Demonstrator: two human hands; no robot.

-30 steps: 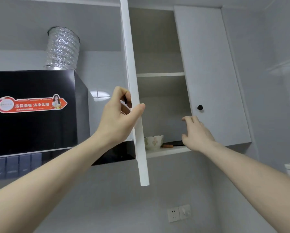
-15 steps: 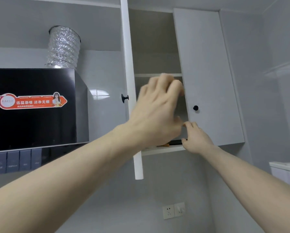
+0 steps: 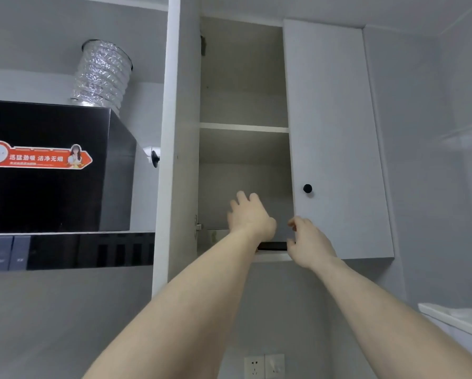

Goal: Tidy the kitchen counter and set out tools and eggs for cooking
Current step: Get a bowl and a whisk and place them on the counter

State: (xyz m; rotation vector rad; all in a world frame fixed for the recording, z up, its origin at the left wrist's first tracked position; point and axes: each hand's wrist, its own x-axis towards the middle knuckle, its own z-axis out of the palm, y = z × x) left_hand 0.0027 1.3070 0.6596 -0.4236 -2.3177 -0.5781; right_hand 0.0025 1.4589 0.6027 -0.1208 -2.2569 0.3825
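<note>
Black range hood (image 3: 46,170) left of open wall cabinet (image 3: 243,77); swung-out door (image 3: 174,132) edge-on. Left hand (image 3: 250,217) inside lower compartment, fingers extended, holding nothing visible. Right hand (image 3: 308,242) at shelf lip beside dark item (image 3: 273,245); grasp indeterminate.

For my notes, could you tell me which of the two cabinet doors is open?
The left door is open, swung out edge-on to the camera; the right door with the black knob is shut.

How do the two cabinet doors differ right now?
The left door is swung open, showing its edge and inner face; the right door is shut, flat to the cabinet. The left door's knob points away toward the hood; the right door's knob faces us. Both doors are white with black knobs.
</note>
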